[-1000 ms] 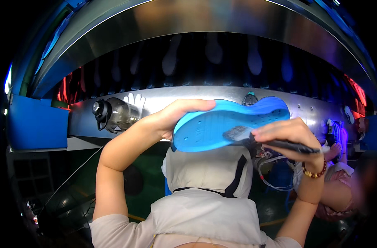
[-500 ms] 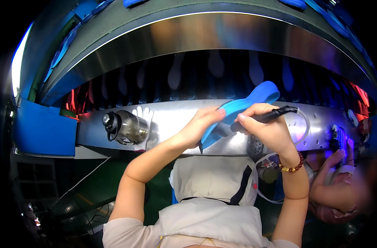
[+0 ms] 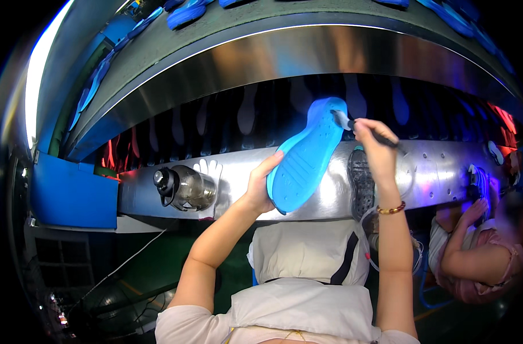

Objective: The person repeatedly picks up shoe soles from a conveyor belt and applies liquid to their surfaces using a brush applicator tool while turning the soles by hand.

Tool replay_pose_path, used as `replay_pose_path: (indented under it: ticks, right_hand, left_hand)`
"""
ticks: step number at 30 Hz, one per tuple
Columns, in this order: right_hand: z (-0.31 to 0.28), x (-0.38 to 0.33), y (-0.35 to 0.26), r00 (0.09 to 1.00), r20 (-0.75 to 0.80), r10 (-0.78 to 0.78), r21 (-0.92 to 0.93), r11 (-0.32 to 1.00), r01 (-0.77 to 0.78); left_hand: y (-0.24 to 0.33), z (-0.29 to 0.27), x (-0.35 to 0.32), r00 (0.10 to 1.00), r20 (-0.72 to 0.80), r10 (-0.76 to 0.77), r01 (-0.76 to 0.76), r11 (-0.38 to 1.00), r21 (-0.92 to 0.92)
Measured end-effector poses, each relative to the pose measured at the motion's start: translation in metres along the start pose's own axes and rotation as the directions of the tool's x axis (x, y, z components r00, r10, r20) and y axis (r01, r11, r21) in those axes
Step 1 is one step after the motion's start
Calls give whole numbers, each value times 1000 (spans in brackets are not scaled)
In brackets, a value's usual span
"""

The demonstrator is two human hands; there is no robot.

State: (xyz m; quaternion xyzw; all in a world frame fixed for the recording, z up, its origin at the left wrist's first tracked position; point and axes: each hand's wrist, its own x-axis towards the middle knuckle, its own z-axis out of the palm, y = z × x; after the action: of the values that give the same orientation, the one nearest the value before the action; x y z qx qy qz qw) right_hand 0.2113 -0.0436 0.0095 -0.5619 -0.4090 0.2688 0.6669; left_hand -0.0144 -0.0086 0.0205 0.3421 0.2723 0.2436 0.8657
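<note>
A blue shoe sole (image 3: 307, 152) is tilted above the metal ledge, its grooved face toward me. My left hand (image 3: 262, 182) grips its lower left edge, fingers tucked behind it. Closed around a dark-handled brush (image 3: 378, 136), my right hand (image 3: 377, 143) holds its pale tip at the upper right end of the sole. That tip looks smeared by motion. Below my right hand, a dark perforated sole-shaped piece (image 3: 362, 182) lies on the ledge.
A dark bottle (image 3: 185, 188) and a white glove (image 3: 211, 169) are on the ledge (image 3: 244, 166) at left. Beyond it runs a raised conveyor belt (image 3: 307, 12) carrying blue soles. A co-worker (image 3: 473, 246) sits at right. A hose hangs beside my right forearm.
The blue sole has turned from nearly edge-on to showing its broad grooved face. My right hand has shifted from over its middle to its far end, bringing the brush tip there.
</note>
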Motion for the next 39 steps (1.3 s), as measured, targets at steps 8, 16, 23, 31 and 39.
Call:
replay_pose_path:
  ticks: [8,16,23,31,39]
  right_hand:
    - [39,-59,-11,913,272,-305,-399,828,395]
    - [18,-66,-34,836,545,-59,59,998,31]
    - [-84,-71,-18,978,199,56,573,803,-163]
    - [-103,-79,48,889,166,426,689,595,-414]
    - [-66,-78,9,838,365,405,633,552,-543]
  left_hand:
    - [-8,-3,8,1000,-23,-8,5,993,-119]
    - [4,-29,-2,997,-25,74,-76,991,-112]
    - [44,-38,-77,943,23,332,-332,942,36]
    - [211,-38,-95,541,184,821,-774,571,-274]
    - [307,-80,-10,334,-488,806,-898,429,94]
